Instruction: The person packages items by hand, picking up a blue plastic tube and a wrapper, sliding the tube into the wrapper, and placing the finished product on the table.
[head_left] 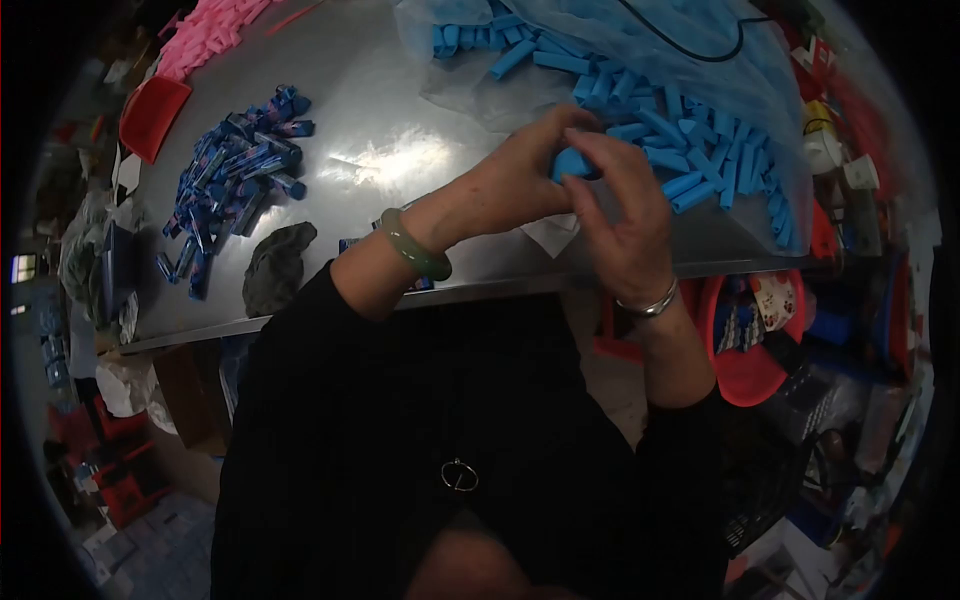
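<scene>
Currently, I see both hands meeting over the shiny grey metal worktop (400, 150), just past its near edge. The left hand (515, 180), which carries a pale green bangle (415, 245) on its wrist, comes in from 7 o'clock; the right hand (625, 215), which carries a thin silver bracelet (648, 303), comes up from 5 o'clock. Between them sits a small blue plastic piece (572, 163). The fingers of both hands are pressed together around it, pinching it from either side, with only part of its surface visible; I cannot tell its exact shape.

At 1 o'clock from the hands, just beside them, lies a heap of blue wedge-shaped plastic pieces (690, 150) on a clear plastic sheet (455, 85). At 9 o'clock, well apart, I see a pile of blue printed wrapped sticks (235, 175), with a crumpled dark grey cloth (275, 265) near the worktop edge below it. At 10 o'clock, near the far corner, there is a red plastic scoop (150, 115) and a pile of pink pieces (205, 35) beyond it.
</scene>
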